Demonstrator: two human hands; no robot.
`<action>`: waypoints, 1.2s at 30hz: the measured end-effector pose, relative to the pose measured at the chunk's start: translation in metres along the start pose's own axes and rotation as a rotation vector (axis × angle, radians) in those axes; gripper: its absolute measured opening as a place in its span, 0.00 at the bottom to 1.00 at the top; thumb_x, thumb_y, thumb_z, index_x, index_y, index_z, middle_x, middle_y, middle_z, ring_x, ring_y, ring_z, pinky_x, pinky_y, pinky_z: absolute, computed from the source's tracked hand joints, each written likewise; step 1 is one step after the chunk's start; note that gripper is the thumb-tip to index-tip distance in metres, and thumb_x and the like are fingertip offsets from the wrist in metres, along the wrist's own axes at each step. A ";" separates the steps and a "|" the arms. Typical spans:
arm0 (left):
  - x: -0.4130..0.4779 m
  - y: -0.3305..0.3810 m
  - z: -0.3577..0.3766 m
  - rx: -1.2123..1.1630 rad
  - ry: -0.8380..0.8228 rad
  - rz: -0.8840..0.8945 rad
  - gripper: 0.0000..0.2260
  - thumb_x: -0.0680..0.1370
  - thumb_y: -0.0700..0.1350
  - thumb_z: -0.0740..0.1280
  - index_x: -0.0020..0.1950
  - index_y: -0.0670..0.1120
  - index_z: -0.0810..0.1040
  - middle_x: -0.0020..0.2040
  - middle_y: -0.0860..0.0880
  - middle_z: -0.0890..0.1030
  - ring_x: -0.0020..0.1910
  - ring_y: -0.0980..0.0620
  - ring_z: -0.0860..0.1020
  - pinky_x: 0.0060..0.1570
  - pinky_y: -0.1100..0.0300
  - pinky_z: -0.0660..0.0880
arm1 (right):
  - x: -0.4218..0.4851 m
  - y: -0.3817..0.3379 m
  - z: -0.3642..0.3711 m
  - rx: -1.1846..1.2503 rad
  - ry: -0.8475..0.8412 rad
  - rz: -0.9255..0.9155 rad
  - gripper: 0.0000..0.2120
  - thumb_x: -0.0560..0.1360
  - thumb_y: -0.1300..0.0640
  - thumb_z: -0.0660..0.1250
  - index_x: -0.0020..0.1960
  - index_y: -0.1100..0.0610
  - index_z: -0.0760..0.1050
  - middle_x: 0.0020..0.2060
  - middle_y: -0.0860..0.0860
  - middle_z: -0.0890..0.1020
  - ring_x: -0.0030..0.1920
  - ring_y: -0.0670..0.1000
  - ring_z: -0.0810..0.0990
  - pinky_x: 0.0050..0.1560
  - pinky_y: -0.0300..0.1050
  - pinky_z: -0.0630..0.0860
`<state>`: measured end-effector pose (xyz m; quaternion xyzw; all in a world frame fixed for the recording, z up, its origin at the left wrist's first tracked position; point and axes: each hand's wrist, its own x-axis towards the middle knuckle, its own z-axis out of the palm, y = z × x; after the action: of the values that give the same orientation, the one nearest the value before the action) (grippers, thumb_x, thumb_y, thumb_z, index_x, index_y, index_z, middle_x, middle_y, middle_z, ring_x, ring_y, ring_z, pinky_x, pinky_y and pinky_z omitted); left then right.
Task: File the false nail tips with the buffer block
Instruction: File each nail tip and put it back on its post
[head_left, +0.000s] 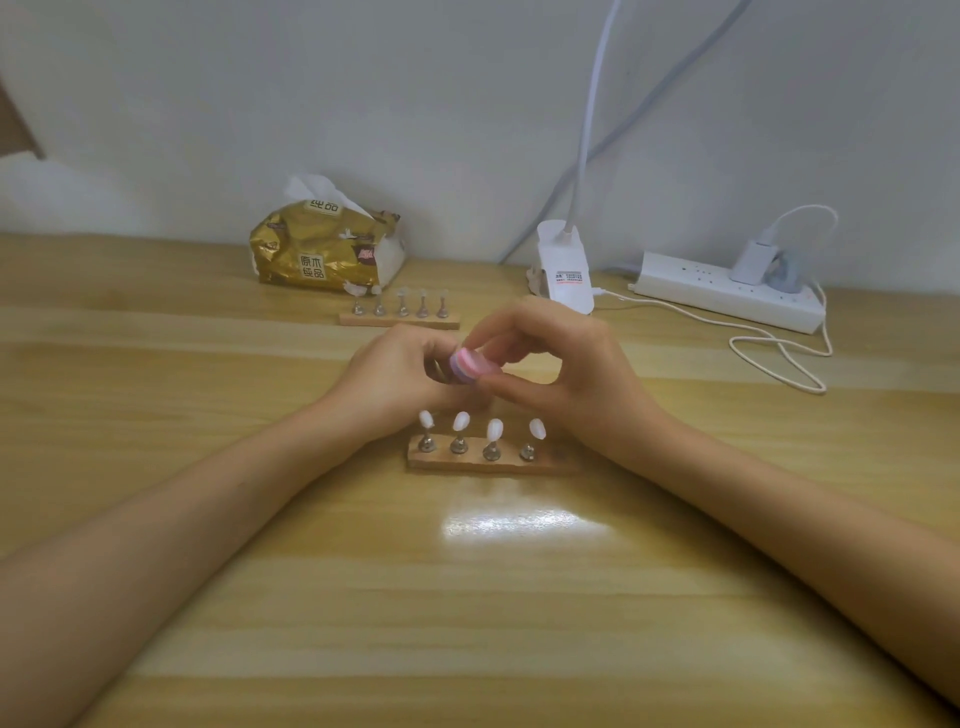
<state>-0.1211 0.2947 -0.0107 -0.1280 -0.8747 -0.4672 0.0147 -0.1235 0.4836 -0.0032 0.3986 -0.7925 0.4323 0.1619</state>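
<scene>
Wooden table (311, 597), near nail stand (488, 463), far nail stand (400, 321), tissue pack (317, 254), lamp clamp (563, 270), power strip (727, 296)

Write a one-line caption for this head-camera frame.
Right hand pinches a pink-and-purple buffer block against the curled left hand, near a wooden stand holding four nail tips; second stand behind.

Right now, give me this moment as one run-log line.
right hand: pinches buffer block | left hand: curled at block, contents hidden | near stand: four tips standing | far stand: five tips
</scene>
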 end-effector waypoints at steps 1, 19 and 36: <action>0.000 0.001 0.000 -0.004 -0.003 -0.001 0.10 0.63 0.55 0.75 0.41 0.54 0.85 0.37 0.50 0.85 0.41 0.44 0.83 0.49 0.46 0.79 | 0.000 0.001 0.000 -0.018 -0.006 0.000 0.05 0.76 0.59 0.75 0.49 0.59 0.81 0.41 0.49 0.84 0.43 0.48 0.83 0.49 0.49 0.80; 0.000 0.002 0.001 0.017 -0.002 -0.004 0.13 0.62 0.56 0.76 0.41 0.51 0.85 0.38 0.48 0.85 0.40 0.45 0.82 0.49 0.44 0.78 | -0.003 0.002 -0.004 0.001 0.000 0.059 0.05 0.76 0.59 0.74 0.48 0.58 0.79 0.38 0.50 0.84 0.42 0.49 0.84 0.49 0.47 0.80; 0.001 -0.002 0.000 0.021 0.005 -0.002 0.06 0.69 0.48 0.78 0.40 0.49 0.85 0.35 0.47 0.84 0.33 0.53 0.76 0.43 0.49 0.76 | -0.002 0.000 -0.005 0.014 0.023 0.086 0.06 0.76 0.61 0.75 0.48 0.60 0.78 0.36 0.52 0.84 0.41 0.49 0.84 0.49 0.47 0.81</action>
<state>-0.1225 0.2940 -0.0119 -0.1259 -0.8797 -0.4582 0.0178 -0.1221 0.4887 -0.0016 0.3602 -0.8040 0.4490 0.1494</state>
